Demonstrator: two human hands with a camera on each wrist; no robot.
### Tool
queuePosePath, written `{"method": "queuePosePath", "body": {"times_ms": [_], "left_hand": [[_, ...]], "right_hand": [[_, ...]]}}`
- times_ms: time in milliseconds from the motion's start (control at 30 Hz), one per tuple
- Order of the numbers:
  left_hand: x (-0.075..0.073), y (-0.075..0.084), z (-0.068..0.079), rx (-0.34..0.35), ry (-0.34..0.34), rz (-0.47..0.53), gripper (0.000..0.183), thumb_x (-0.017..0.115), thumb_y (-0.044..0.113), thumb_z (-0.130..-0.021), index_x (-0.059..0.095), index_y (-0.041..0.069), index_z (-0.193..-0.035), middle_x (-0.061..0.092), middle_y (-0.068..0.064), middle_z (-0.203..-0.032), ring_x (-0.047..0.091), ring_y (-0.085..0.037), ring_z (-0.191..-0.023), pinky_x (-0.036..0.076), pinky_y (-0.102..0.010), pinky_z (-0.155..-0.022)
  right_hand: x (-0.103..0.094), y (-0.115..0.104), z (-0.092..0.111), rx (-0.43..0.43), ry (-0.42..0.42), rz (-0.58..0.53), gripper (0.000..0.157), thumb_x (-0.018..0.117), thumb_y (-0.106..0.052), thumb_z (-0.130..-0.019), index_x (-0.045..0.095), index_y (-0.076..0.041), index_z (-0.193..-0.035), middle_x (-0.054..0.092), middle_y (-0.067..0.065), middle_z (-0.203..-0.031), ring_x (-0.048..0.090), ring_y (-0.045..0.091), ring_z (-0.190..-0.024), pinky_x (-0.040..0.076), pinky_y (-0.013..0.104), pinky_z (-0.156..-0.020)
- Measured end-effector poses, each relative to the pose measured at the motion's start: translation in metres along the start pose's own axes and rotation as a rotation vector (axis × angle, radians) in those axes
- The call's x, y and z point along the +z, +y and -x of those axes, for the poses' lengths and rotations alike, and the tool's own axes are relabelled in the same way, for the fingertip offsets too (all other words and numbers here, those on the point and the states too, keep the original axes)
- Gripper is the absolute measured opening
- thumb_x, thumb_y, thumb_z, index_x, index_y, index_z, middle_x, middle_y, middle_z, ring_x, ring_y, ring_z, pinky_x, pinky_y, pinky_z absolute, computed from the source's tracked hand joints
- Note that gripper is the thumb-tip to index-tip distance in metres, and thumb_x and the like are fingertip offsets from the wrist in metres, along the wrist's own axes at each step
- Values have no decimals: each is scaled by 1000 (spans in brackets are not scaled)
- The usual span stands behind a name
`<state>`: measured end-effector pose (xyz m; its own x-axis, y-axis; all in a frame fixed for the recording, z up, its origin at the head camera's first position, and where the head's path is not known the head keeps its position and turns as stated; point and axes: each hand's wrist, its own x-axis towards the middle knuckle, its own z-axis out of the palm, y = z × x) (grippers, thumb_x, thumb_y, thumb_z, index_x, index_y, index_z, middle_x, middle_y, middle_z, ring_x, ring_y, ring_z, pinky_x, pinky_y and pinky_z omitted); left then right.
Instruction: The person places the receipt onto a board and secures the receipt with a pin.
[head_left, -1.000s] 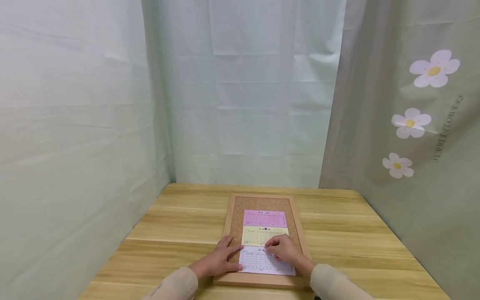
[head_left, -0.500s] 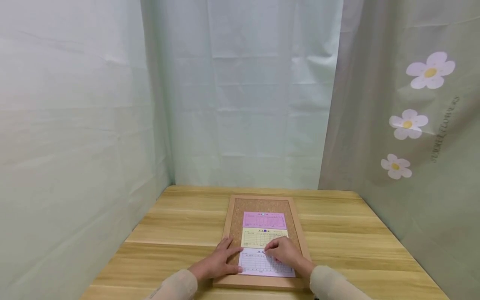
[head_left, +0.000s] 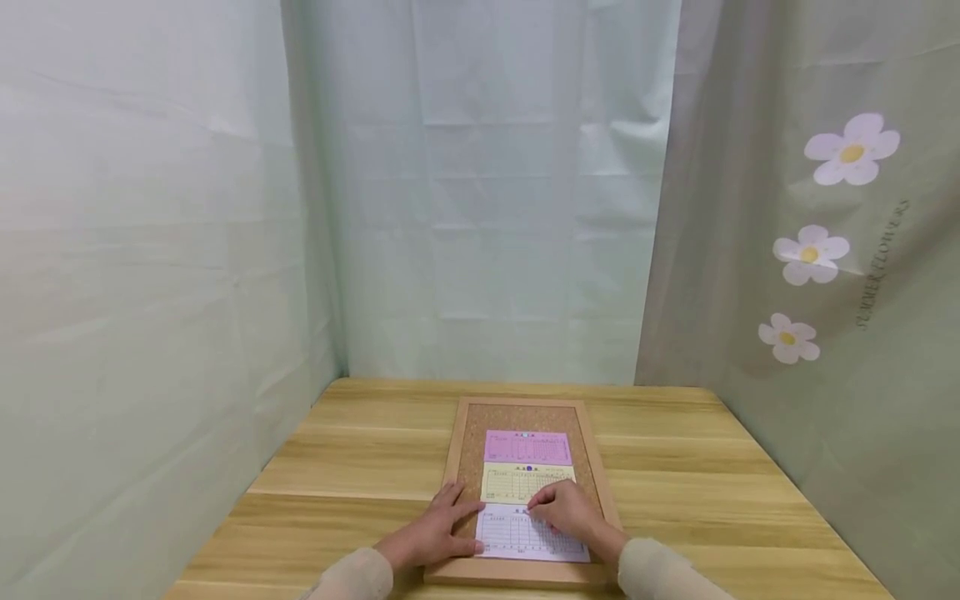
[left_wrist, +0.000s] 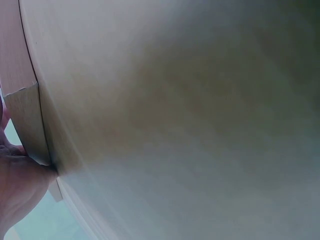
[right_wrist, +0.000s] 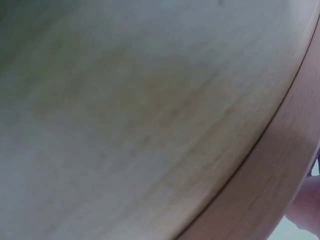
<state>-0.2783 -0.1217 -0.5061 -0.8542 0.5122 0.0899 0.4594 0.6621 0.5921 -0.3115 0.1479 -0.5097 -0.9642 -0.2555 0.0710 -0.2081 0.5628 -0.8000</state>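
A white printed form lies on the lower part of a framed cork board. My left hand rests at its left with fingers spread, fingertip and thumb touching the form's left edge. With thumb and index finger my right hand pinches a push pin at the form's top edge; the fingertips mostly hide it. Above lies a yellow form with a purple push pin at its top. Farther up is a pink form with a pale push pin.
The cork board lies on a wood-grain table. Pale curtains hang behind and at both sides, the right one printed with white flowers. Both wrist views show mainly blurred tabletop and the board's wooden frame.
The whole scene has shifted slightly downward in the head view. Both hands keep nearly the same places on the board, the right still pinching at the white form's top.
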Motion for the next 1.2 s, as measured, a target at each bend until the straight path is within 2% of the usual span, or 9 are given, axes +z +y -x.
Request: {"method": "queuePosePath", "body": {"times_ms": [433,1200], "left_hand": [[-2,2,0,-27,-22,17,62,76,42,-86,58,11,-137,22,-31,-156,12,-51,-145,18,-70,-108],[2,0,-1,-19,-7,4,62,77,41,-85,59,11,-136,24,-32,-155,13,-52,-144,19,-70,-108]], "right_hand": [[0,-4,1,42,2,12,8,75,-11,-86,75,-16,-81,60,-3,-68,50,9,-54,41,24,-48],[4,1,-2,31,6,-14,8,74,-7,-85,75,-13,-80,61,-2,-70,49,9,-53,40,23,-47]]}}
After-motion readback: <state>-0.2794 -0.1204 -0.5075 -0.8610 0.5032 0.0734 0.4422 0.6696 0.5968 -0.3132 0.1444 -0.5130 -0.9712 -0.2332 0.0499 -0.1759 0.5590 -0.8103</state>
